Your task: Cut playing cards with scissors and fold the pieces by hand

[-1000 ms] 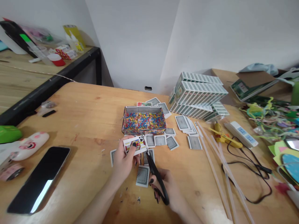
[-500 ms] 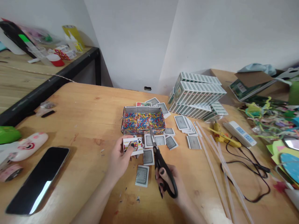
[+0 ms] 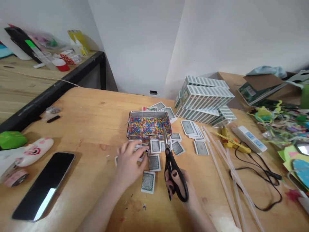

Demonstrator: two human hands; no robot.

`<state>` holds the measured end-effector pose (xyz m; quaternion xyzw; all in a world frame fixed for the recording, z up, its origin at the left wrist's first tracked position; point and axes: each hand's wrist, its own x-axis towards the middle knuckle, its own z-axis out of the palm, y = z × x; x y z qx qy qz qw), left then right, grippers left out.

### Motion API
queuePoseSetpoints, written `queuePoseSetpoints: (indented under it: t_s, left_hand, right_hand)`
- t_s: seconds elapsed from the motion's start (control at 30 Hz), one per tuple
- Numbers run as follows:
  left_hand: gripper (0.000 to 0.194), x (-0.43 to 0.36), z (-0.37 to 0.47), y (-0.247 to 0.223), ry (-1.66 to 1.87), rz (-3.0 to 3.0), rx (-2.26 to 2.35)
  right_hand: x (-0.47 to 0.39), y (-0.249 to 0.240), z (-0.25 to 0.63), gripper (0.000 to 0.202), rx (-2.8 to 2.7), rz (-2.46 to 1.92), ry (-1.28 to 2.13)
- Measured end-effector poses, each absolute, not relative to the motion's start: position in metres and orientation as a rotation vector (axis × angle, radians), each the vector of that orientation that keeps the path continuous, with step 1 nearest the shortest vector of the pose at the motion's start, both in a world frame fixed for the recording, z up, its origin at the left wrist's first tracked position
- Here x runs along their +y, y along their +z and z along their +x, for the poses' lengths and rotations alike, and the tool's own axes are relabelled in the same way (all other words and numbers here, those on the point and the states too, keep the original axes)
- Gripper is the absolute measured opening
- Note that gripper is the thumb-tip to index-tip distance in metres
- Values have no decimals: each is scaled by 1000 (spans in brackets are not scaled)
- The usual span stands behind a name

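My left hand (image 3: 129, 162) hovers over playing cards just in front of a box, its fingers apart. Beneath its fingers a playing card (image 3: 139, 150) shows partly; the hand hides the rest. My right hand (image 3: 177, 182) grips black-handled scissors (image 3: 170, 159), thumb through one loop, the blades pointing away towards the box's right front corner. The open box (image 3: 149, 127) has a multicoloured patterned inside and stands at the table's middle. Several patterned-back cards lie around it, such as a nearer card (image 3: 148, 182) and another card (image 3: 154, 162) between my hands.
Striped card boxes (image 3: 202, 96) are stacked at the back right. On the right lie clear sticks (image 3: 231, 174), a yellow glue gun (image 3: 225, 137) and a white power strip (image 3: 249, 138). A phone (image 3: 44, 185) lies on the left. Loose cards (image 3: 189, 128) lie right of the box.
My left hand has released the face card it was holding up, and its fingers have spread over the cards. The scissors have shifted slightly right in view.
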<state>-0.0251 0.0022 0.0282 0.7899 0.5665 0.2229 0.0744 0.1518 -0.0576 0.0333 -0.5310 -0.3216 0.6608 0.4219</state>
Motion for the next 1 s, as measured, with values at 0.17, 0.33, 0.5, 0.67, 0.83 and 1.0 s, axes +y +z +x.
queuePoseSetpoints:
  t_s: [0.17, 0.33, 0.5, 0.67, 0.83, 1.0]
  left_hand:
    - [20, -1, -18, 25, 441, 2432, 1724]
    - [21, 4, -21, 23, 420, 2321, 1849]
    - [29, 8, -11, 21, 348, 2188, 1952]
    - [21, 15, 2, 20, 275, 2146, 2010]
    - [16, 22, 7, 22, 241, 2158, 1971]
    - [17, 27, 8, 26, 215, 2169, 1934]
  right_hand:
    - [-58, 34, 152, 55, -797, -1328, 1662]
    - [-59, 35, 152, 54, -789, -1317, 1677]
    - [-57, 30, 152, 52, -777, -1324, 1660]
    - [-55, 27, 156, 42, -913, -1454, 1463]
    - [-49, 24, 177, 38, -1067, -1845, 935]
    - [-42, 10, 204, 37, -1223, -2174, 463]
